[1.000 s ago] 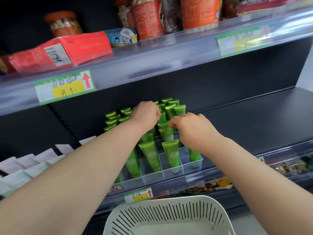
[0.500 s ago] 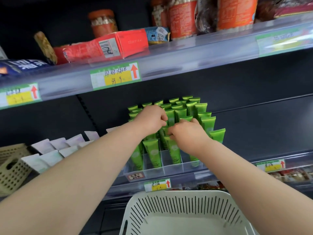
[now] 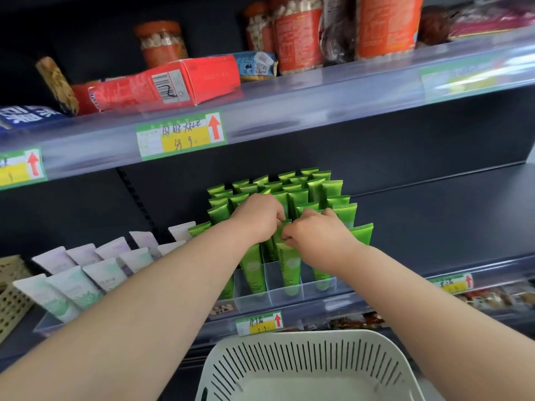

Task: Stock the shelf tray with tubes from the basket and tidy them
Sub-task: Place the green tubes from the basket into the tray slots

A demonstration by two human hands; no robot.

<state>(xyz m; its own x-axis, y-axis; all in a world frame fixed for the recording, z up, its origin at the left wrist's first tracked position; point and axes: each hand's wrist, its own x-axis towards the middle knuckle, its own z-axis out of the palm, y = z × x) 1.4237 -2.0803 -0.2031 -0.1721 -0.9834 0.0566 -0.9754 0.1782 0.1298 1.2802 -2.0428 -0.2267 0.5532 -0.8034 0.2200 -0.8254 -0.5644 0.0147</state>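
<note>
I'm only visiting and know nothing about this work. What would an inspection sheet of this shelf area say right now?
Surface: dark shelf with a clear front rail.
Job's things: green tubes stand upright in the clear divided tray; white slotted basket below, no tubes in its visible part.
Clutter: nothing seen.
Hands: left hand and right hand close together, fingers curled on green tube tops.
Cables: nothing seen.
Surroundings: pale tubes to the left; red box and jars on the shelf above; price tag on its edge.
</note>
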